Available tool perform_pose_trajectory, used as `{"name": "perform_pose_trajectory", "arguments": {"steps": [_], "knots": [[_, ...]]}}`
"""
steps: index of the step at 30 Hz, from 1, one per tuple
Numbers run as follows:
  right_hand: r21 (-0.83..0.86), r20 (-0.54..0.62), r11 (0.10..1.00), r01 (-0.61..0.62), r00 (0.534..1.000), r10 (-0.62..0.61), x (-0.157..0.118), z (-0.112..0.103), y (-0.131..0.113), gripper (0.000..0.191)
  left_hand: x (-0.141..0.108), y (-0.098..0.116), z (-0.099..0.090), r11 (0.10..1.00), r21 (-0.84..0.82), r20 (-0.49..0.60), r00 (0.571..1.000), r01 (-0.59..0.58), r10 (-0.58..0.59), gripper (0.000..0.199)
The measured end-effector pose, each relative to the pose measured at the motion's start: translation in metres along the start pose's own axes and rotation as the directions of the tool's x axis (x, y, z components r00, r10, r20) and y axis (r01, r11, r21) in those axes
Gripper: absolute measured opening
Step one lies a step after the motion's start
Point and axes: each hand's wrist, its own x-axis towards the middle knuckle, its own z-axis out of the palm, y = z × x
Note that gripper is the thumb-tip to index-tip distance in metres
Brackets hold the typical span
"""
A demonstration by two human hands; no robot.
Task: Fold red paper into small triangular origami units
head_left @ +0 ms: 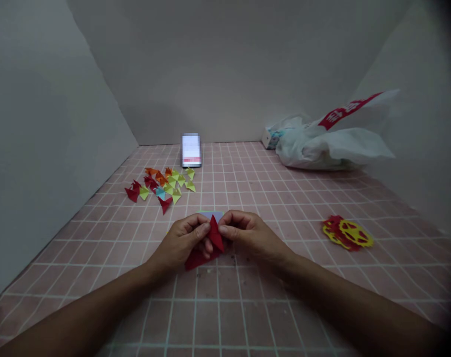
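Pinched between left hand (184, 241) and right hand (247, 233) at table centre, red folded paper (206, 248), fingertips tight on its crease seemingly to keep the fold; at ten o'clock, pile of folded triangles (161, 184).

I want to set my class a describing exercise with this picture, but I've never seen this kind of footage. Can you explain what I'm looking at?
There is no machine: a camera worn on a person's head looks forward and down at their two bare hands. The left hand and right hand meet over a pink tiled surface and together pinch a folded red paper. Pale sheets show just behind it. Far left lies a pile of small folded pieces in red, orange, yellow-green and blue, with a phone propped behind. On the right lie a red-and-yellow papercut and a white plastic bag.
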Motion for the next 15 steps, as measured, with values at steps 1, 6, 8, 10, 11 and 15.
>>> {"name": "perform_pose_trajectory", "arguments": {"steps": [1, 6, 8, 10, 11, 15], "knots": [[0.008, 0.004, 1.0, -0.004, 1.0, 0.004, -0.0004, 0.0003, -0.0002, 0.027, 0.0002, -0.0006, 0.0002, 1.0, -0.023, 0.005, 1.0, 0.007, -0.007, 0.028], [0.064, 0.034, 0.998, -0.022, 0.999, 0.02, -0.0013, 0.0008, 0.0006, 0.025, -0.001, -0.0013, 0.0028, 0.993, -0.116, 0.02, 0.999, 0.035, -0.033, 0.025], [0.096, 0.049, 0.995, -0.021, 0.999, 0.016, -0.0009, 0.0001, 0.0019, 0.024, -0.0017, -0.0008, 0.0036, 0.99, -0.132, 0.021, 0.999, 0.045, -0.042, 0.024], [0.121, 0.065, 0.992, -0.02, 0.998, 0.012, -0.0003, -0.0006, 0.0035, 0.022, -0.0019, -0.0005, 0.0039, 0.988, -0.146, 0.024, 0.999, 0.051, -0.048, 0.024], [0.129, 0.075, 0.991, -0.02, 0.997, 0.01, -0.0001, -0.0009, 0.0043, 0.021, -0.0018, -0.0005, 0.0039, 0.987, -0.153, 0.029, 0.998, 0.053, -0.049, 0.024], [0.157, 0.108, 0.987, -0.024, 0.994, 0.007, -0.0005, 0.0, 0.0051, 0.021, -0.0009, -0.0017, 0.0029, 0.985, -0.167, 0.036, 0.999, 0.044, -0.039, 0.024]]}}
